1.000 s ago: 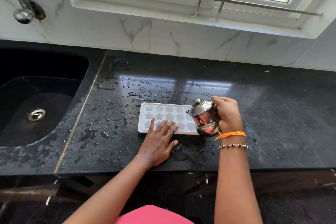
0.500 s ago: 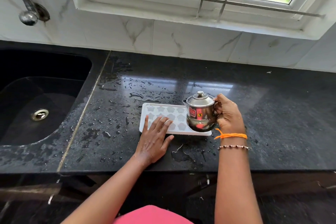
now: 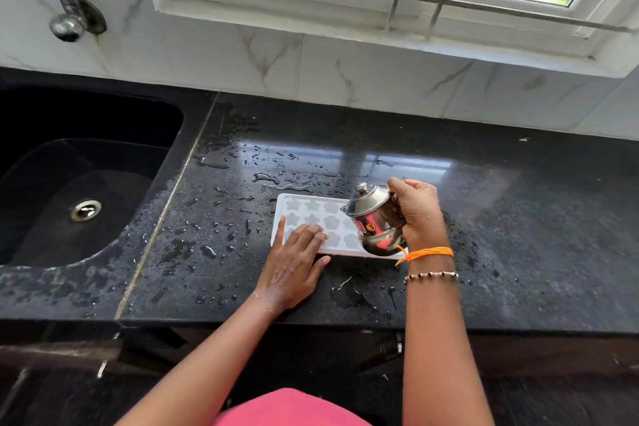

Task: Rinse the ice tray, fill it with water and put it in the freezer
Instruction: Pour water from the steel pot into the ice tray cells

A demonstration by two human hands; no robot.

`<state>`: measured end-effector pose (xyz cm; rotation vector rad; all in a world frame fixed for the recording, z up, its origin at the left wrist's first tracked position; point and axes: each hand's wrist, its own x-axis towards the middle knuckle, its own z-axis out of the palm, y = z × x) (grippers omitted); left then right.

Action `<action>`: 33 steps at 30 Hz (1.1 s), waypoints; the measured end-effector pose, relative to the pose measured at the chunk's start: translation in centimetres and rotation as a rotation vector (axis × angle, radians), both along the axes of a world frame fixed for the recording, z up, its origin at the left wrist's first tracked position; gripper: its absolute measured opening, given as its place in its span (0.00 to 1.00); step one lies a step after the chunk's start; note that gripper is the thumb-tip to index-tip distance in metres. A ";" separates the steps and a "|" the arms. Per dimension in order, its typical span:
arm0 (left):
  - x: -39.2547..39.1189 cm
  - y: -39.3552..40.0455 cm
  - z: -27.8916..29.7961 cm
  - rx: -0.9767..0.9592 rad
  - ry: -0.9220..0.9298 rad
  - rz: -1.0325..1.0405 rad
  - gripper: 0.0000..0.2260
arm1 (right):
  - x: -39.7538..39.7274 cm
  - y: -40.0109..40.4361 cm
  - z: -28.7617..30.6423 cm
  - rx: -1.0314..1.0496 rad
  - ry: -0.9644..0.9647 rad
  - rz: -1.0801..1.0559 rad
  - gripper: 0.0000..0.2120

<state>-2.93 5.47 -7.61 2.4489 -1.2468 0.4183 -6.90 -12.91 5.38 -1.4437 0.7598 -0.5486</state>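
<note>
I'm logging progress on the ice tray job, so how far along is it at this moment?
Rinsing looks done: the ice tray lies on the wet countertop, away from the sink. Filling is in hand: the right hand tilts a steel pot over the tray while the left hand steadies it. I can't tell how full the moulds are. Carrying it to the freezer remains; none is in view.

white ice tray (image 3: 313, 214) w/ star-shaped cells, flat on wet black counter (image 3: 518, 218)
</note>
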 end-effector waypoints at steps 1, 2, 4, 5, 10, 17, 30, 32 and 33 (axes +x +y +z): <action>0.0 0.0 0.0 0.001 0.003 -0.002 0.17 | 0.0 0.0 0.0 -0.011 0.008 0.005 0.18; 0.0 0.0 0.0 0.000 0.005 -0.003 0.17 | -0.1 0.1 0.0 -0.022 0.017 0.009 0.19; 0.0 0.0 0.1 -0.004 0.009 -0.004 0.17 | -0.1 0.0 0.0 -0.045 0.036 0.012 0.19; 0.0 0.0 0.1 -0.005 0.009 -0.003 0.17 | 0.0 0.0 0.0 -0.054 0.045 0.014 0.19; 0.0 0.0 0.1 -0.009 0.013 -0.004 0.18 | 0.0 0.0 0.0 -0.073 0.072 0.018 0.18; 0.0 0.0 0.0 -0.010 0.012 -0.004 0.18 | -0.2 -0.3 -0.1 -0.100 0.097 0.019 0.18; 0.1 0.0 -0.1 -0.023 0.000 0.002 0.17 | -0.4 -0.3 0.2 -0.078 0.091 0.022 0.18; 0.1 0.0 -0.1 -0.023 0.001 0.003 0.17 | -0.4 -0.3 0.4 -0.076 0.094 0.022 0.18; 0.1 0.0 -0.1 -0.022 0.002 0.003 0.17 | -0.4 -0.3 0.5 -0.074 0.095 0.023 0.18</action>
